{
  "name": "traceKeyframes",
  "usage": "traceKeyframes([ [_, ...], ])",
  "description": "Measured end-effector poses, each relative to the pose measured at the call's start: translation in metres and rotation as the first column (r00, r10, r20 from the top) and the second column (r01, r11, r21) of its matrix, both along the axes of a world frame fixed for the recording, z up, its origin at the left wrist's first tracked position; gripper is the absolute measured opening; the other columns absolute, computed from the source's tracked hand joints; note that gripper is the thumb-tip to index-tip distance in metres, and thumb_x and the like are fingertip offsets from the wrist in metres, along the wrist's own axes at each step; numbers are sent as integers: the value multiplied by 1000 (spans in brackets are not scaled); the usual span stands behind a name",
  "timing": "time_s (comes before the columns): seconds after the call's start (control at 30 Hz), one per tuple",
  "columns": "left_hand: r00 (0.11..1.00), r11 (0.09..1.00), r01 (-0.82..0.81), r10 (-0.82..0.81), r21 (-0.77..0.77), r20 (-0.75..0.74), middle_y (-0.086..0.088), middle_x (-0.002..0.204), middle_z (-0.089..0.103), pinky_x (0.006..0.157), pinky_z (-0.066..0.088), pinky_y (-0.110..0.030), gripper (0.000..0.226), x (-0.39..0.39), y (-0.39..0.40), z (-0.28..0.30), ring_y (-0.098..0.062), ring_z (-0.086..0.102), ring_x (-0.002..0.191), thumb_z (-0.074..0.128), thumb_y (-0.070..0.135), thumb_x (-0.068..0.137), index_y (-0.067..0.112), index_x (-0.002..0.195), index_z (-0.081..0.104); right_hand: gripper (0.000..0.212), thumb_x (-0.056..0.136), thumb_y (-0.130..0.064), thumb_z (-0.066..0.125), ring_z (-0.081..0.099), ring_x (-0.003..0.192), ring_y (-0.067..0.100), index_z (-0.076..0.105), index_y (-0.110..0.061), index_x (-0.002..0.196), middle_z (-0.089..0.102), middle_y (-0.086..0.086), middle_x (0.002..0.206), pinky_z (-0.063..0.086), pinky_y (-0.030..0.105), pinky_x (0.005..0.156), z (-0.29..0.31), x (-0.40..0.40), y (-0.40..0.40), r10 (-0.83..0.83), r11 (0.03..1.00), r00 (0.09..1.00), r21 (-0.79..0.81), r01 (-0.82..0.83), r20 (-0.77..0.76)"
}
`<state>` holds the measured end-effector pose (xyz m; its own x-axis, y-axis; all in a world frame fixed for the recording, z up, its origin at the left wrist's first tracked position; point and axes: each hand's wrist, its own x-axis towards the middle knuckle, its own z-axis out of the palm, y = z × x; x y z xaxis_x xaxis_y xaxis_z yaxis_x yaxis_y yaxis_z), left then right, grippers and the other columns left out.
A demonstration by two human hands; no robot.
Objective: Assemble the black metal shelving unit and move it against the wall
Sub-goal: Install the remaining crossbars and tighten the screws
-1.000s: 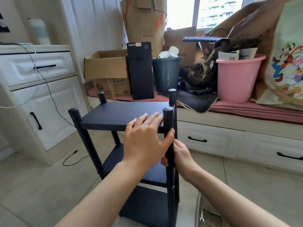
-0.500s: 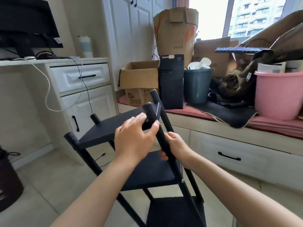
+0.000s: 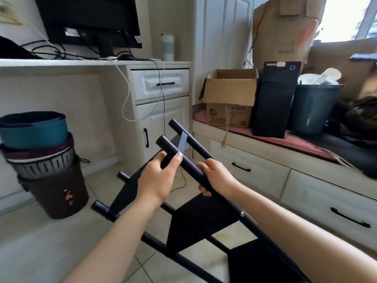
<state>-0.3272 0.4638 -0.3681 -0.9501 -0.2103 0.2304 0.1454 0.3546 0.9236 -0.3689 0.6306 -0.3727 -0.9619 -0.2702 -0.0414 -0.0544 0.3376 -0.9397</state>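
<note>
Black metal shelving unit (image 3: 195,219), centre to lower right of frame: assembled, tilted hard, long axis running lower right to upper left, post tops toward the desk cabinet (image 3: 163,111). Judged rigid, moderately light, smooth-painted; posts are the sound hold. Left hand (image 3: 158,178) grips the top shelf corner; right hand (image 3: 216,176) wraps the near post

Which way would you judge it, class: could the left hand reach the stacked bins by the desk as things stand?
Probably not straight away. The left hand grips the upper end of the tilted shelving unit, and the stacked bins stand apart on the floor to its left; the open floor between looks free, though.
</note>
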Motion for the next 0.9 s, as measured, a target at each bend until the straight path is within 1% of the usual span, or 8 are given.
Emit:
traceKeyframes([
  [0.1,995,981,28,-45,190,84,22,80,70,78,39,-22,23,6,-35,-26,-2,61,95,63,53,91,31,95,68,13,106,-25,41,51,37,15,48,-16,100,60,6,66,42,27,39,-20,-7,-23,24,996,1000,84,-25,9],
  [0.2,977,954,-12,-51,299,205,17,96,74,91,43,-31,29,16,-57,-67,-5,62,104,71,52,83,31,102,69,13,104,-29,45,54,41,15,46,-17,99,65,6,90,42,27,38,-56,-9,-35,25,994,999,103,-29,32],
  [0.33,946,912,-55,-82,406,313,9,98,78,90,50,-31,59,28,-58,-127,-12,70,102,77,55,59,23,108,68,18,102,-42,46,50,37,7,46,-25,97,65,2,53,42,20,41,-109,-6,-25,97,954,995,288,-86,-23],
  [0.5,902,879,-26,-185,476,391,0,105,78,101,51,-36,71,34,-50,-186,-17,71,106,88,44,51,18,114,69,16,100,-45,49,56,41,4,47,-31,95,65,-2,53,43,15,43,-153,0,3,124,912,992,395,-111,-8],
  [0.6,864,918,44,-233,394,447,-1,109,76,103,51,-36,68,37,-47,-207,-18,69,110,97,43,53,28,114,70,16,99,-45,50,59,44,5,46,-32,92,67,-1,56,43,14,45,-172,11,19,126,898,991,420,-129,34],
  [0.73,815,953,153,-272,262,512,3,113,73,106,50,-38,66,36,-43,-218,-12,68,109,87,52,53,34,115,69,17,98,-46,51,64,48,7,46,-31,91,67,4,61,47,17,48,-189,20,34,124,875,991,466,-131,47],
  [0.83,776,957,239,-291,166,560,11,116,70,108,47,-33,52,31,-41,-226,-5,64,113,89,40,71,36,118,67,17,99,-44,50,67,53,17,46,-29,92,68,4,61,56,27,53,-198,22,42,126,881,990,450,-144,71],
  [0.9,750,954,287,-280,87,599,16,122,67,108,43,-26,53,28,-39,-229,-2,60,118,86,38,77,35,125,64,18,100,-44,49,67,55,19,46,-29,92,70,5,64,59,31,60,-203,25,46,143,869,985,465,-172,98],
])
